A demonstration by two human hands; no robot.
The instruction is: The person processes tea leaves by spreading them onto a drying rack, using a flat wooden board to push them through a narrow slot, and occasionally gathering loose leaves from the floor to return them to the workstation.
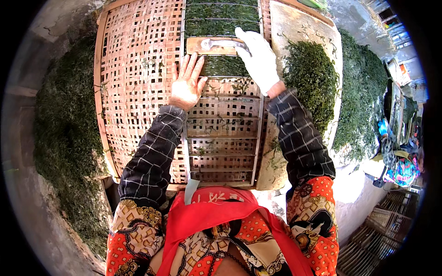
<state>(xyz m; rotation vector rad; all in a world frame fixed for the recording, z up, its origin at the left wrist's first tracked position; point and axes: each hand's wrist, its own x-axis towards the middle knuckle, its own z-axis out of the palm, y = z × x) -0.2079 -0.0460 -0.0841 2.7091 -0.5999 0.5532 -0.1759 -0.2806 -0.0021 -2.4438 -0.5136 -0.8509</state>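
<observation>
My right hand (258, 57), in a white glove, grips the right end of a metal handle (222, 43) fixed to a flat wooden block (195, 45). That block lies across a ladder-like metal frame (221, 137) set on a woven slatted tray. My bare left hand (186, 82) rests palm down with fingers spread; its fingertips reach the block's near edge and the frame's left rail. Shredded dark green plant matter (222, 26) fills the frame's far compartments and also shows just nearer than the block. Nearer compartments hold only scattered shreds.
The woven tray (138, 86) has a raised wooden rim. To the right, a green heap (310, 79) sits on a pale board (279, 20). Larger green piles lie left (65, 114) and far right (361, 93). Another person (400, 169) is at the right edge, near slatted racks (383, 224).
</observation>
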